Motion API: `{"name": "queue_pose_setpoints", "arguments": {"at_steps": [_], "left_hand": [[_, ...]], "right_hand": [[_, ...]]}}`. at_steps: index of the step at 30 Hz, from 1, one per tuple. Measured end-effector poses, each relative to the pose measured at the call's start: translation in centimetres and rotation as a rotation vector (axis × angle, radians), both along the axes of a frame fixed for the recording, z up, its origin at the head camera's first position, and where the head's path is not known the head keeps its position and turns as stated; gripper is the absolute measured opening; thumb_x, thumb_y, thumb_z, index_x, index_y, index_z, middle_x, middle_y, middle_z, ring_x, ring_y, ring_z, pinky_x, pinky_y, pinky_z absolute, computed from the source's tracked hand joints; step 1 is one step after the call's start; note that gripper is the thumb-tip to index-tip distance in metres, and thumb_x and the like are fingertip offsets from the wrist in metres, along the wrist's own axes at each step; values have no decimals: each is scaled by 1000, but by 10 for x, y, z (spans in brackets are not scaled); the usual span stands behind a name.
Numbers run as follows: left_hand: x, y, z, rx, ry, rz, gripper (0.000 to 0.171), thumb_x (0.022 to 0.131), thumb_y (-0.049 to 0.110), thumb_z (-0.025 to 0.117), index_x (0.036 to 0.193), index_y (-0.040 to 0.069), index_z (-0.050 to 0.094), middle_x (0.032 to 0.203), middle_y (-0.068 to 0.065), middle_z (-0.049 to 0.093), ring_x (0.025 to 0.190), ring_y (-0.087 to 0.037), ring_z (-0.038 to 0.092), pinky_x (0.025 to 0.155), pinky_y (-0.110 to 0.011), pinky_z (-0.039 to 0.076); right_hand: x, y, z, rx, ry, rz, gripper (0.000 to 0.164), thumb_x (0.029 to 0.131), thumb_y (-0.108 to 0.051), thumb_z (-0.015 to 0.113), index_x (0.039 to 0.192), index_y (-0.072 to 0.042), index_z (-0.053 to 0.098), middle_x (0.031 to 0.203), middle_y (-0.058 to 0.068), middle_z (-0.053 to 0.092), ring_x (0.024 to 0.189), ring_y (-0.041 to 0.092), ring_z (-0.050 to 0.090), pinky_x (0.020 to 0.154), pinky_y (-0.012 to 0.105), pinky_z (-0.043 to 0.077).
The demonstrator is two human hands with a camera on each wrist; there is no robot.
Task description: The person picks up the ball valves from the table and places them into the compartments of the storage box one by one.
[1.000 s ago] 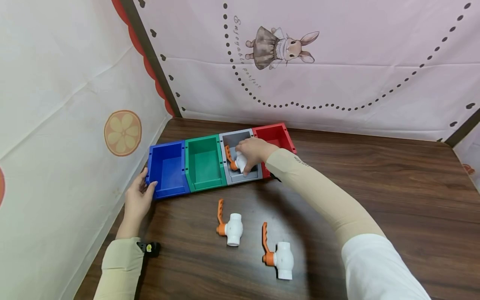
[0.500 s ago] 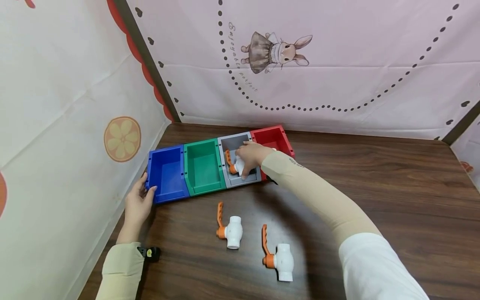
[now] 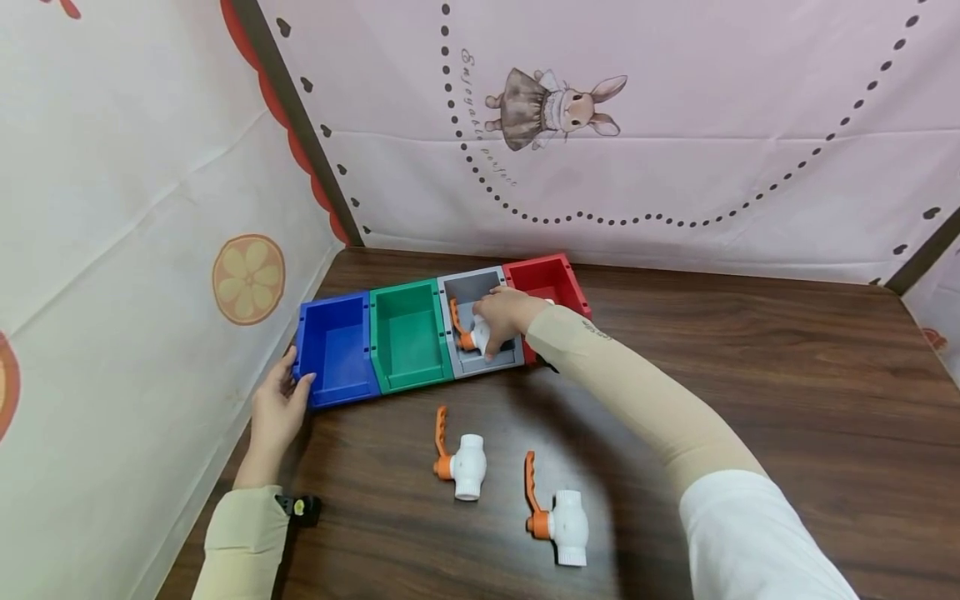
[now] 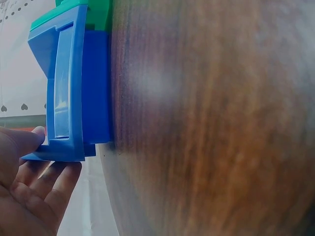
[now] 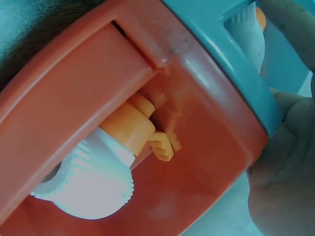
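Observation:
My left hand [image 3: 279,408] pinches the outer wall of the blue bin [image 3: 337,397], thumb over its rim and fingers beneath in the left wrist view. In the head view my right hand [image 3: 507,317] reaches into the grey bin [image 3: 467,367], its fingers around the white body of a ball valve [image 3: 467,340] with an orange lever. Part of that valve is hidden by the hand. Two similar valves lie on the table: one nearer the bins [image 3: 469,467], the other closer to me [image 3: 570,527]. Another valve [image 5: 93,177] sits inside the red bin [image 5: 211,147] in the right wrist view.
A green bin [image 3: 408,333] joins the blue and grey ones in one row on the brown wooden table [image 3: 750,350]. Printed cloth walls [image 3: 675,100] rise behind and at the left, close to the row's blue end.
The head view has shifted slightly. Both hands stay at the same bins, and the right hand keeps its hold on the valve in the grey bin.

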State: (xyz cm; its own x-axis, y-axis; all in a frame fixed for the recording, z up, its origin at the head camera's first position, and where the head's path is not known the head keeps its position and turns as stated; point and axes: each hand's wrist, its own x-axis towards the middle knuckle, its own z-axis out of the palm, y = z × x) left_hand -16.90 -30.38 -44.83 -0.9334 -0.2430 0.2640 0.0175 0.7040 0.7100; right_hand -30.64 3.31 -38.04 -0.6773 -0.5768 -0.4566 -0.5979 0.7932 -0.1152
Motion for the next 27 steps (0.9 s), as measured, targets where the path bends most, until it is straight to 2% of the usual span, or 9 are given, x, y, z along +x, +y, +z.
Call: {"name": "queue_pose_setpoints", "arguments": {"at_steps": [3, 5, 7, 10, 15, 17, 20, 23, 27], "left_hand": [[0, 0, 0, 5, 8, -4, 52, 91, 1, 60, 140, -2, 44, 135, -27, 50, 116, -42, 56, 91, -46, 48], [0, 0, 0, 5, 7, -1, 52, 90, 0, 61, 140, -2, 44, 135, -27, 50, 116, -41, 56, 92, -37, 50], [0, 0, 0, 2, 8, 2, 52, 90, 0, 61, 139, -2, 44, 135, -26, 50, 116, -40, 56, 92, -20, 50], [0, 0, 0, 3, 18, 1, 52, 89, 0, 62, 139, -3, 45, 135, -26, 51, 115, -40, 57, 84, 0, 43], [0, -1, 0, -4, 36, -8, 51, 89, 0, 62, 138, -3, 46, 133, -27, 52, 113, -42, 57, 79, 6, 37], [0, -1, 0, -7, 31, -9, 51, 89, 0, 62, 138, -3, 46, 133, -27, 51, 114, -41, 57, 83, 0, 43], [1, 0, 1, -1, 16, -13, 51, 90, 1, 61, 138, -4, 45, 135, -28, 50, 117, -42, 55, 92, -26, 51], [2, 1, 1, 9, 2, -20, 52, 91, 2, 60, 139, -5, 43, 137, -28, 47, 119, -44, 53, 92, -50, 47], [2, 1, 1, 2, 4, -11, 51, 91, 1, 61, 139, -5, 44, 137, -28, 48, 118, -43, 54, 91, -51, 47]], "right_hand": [[0, 1, 1, -10, 5, 3, 78, 77, -42, 77, 141, -12, 44, 140, 7, 50, 134, 27, 36, 119, 43, 20], [1, 2, 1, -23, 3, 0, 79, 76, -42, 77, 141, -12, 45, 140, 7, 50, 134, 27, 36, 119, 44, 22], [2, 3, 1, -30, 4, 4, 78, 76, -42, 78, 141, -12, 45, 139, 7, 50, 134, 28, 36, 118, 44, 23], [2, 3, 1, -37, 4, -2, 78, 76, -42, 78, 140, -12, 46, 138, 7, 51, 132, 28, 37, 116, 44, 27], [1, 3, -2, -43, 11, -7, 77, 75, -43, 78, 139, -13, 48, 135, 6, 54, 123, 25, 42, 107, 39, 38], [2, 4, -2, -48, 15, -9, 76, 75, -42, 78, 139, -13, 48, 133, 5, 55, 121, 24, 43, 105, 38, 40], [3, 4, -4, -57, 23, -6, 75, 75, -41, 78, 138, -14, 48, 133, 5, 55, 120, 25, 43, 102, 37, 43], [4, 5, -4, -66, 32, 1, 75, 76, -40, 78, 139, -14, 48, 135, 6, 53, 122, 26, 42, 103, 38, 43], [8, 6, -2, -82, 42, 20, 76, 77, -39, 77, 141, -12, 46, 140, 8, 51, 128, 27, 41, 112, 41, 34]]}}
